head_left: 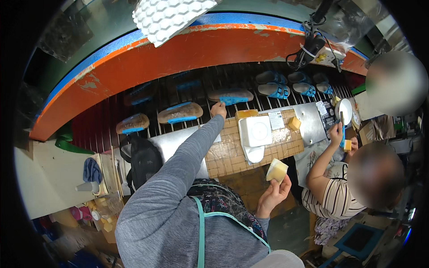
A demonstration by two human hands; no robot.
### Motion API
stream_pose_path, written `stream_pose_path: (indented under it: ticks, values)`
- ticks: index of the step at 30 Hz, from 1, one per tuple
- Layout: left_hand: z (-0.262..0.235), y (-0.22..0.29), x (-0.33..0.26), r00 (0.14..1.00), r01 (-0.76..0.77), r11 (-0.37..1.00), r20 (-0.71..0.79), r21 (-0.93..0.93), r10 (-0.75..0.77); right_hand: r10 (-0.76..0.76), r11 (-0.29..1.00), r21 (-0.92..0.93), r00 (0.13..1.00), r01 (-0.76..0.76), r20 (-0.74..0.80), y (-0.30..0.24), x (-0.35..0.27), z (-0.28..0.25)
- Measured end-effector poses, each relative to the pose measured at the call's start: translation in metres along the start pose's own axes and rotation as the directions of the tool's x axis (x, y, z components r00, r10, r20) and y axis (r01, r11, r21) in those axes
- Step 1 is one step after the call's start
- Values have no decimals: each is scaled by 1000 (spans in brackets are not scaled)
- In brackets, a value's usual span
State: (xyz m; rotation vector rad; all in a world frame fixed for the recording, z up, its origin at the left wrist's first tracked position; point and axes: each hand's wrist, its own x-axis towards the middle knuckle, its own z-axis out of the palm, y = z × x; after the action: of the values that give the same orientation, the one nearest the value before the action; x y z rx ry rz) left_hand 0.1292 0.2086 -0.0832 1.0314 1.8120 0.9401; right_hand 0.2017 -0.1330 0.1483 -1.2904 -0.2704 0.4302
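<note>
My left hand [218, 110] stretches out to the rack, its fingers closed at the edge of a sandal [232, 95] with a brown footbed and blue strap. In my right hand [274, 196], held up near my body, is a pale yellow, sponge-like block [277, 170], pinched between thumb and fingers. The sandal sits on a dark slatted conveyor [152, 129], in a row with another brown-and-blue sandal [180, 113] and a smaller-looking one [132, 123] to its left. Several blue strapped sandals [274, 90] stand farther right on the slats.
A white plastic container [255, 132] stands on a taped cardboard bench top [228, 156], with a yellow block [294, 123] beside it. At right a co-worker [330, 183] holds a blue-strapped item and a yellow block. An orange beam [214, 42] overhangs the conveyor. A black bag [144, 158] lies left.
</note>
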Motion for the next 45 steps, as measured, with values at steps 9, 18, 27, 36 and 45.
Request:
stream_pose_path:
  ticks: [9, 18, 27, 36, 45]
  values:
    - [-41, 37, -16, 973, -3, 908, 212, 420, -94, -3, 999, 47, 996, -1, 86, 3, 3, 18]
    - [-138, 60, 62, 884, -454, 619, 241, 640, 400, 57, 998, 9, 997, -57, 61, 2, 3, 22]
    - [-212, 45, 205, 759, -642, 276, 542, 715, 361, 26, 997, -73, 999, -23, 37, 12, -10, 33]
    - [-209, 47, 225, 635, -758, 470, 673, 451, 378, 66, 997, -50, 998, -65, 7, 15, -14, 46]
    - [-238, 112, 65, 596, -800, 303, 631, 517, 496, 9, 998, 66, 999, -11, 31, 2, -21, 41]
